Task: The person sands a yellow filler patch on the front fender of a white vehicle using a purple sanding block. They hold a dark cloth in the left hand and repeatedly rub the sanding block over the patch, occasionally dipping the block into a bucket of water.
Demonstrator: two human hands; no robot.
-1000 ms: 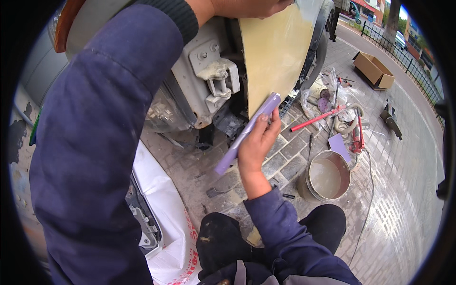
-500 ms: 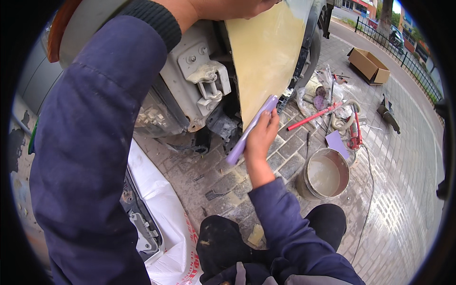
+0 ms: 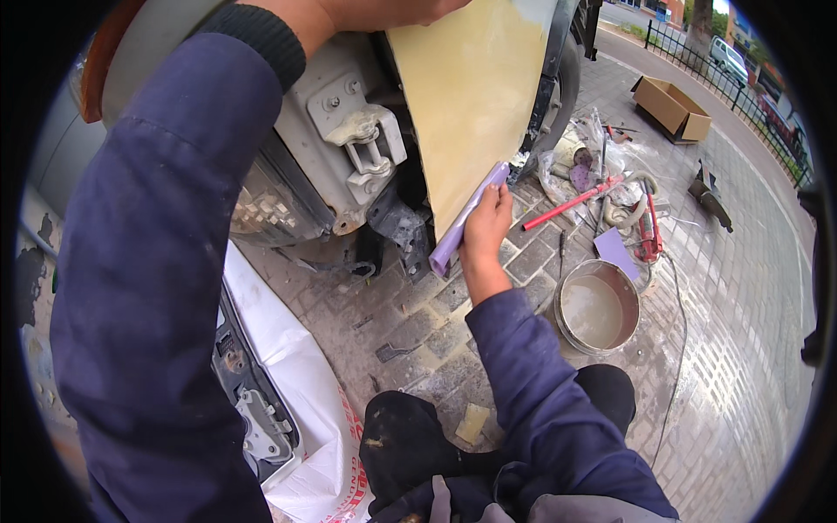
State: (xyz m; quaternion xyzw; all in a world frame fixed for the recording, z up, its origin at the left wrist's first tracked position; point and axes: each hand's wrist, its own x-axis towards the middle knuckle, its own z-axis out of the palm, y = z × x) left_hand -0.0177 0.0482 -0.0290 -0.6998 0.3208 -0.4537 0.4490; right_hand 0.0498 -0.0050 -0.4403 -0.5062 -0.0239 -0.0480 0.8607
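My right hand point(image 3: 486, 228) is closed round a long sanding block wrapped in purple sandpaper point(image 3: 462, 228). The block lies slantwise against the lower edge of a cream, filler-coated vehicle panel point(image 3: 475, 96). At the top edge of the view my left hand point(image 3: 384, 12) reaches across to the upper part of this panel. Its fingers are mostly cut off by the frame, so their grip is hidden. Beside the panel's left edge is a pale metal hinge point(image 3: 366, 144) bolted to the body. Dark, dusty metal parts point(image 3: 405, 231) hang below it.
A bucket of cloudy water point(image 3: 598, 305) stands on the paving by my knee, with a purple sheet point(image 3: 617, 253) beyond it. Red-handled tools point(image 3: 571, 207) and plastic lie nearby. Farther off is a cardboard box point(image 3: 671, 109). A white bag point(image 3: 292, 349) and a removed part lie left.
My right hand and the sanding block have shifted slightly up along the panel's lower edge. My left hand stays at the top. The view has moved a little.
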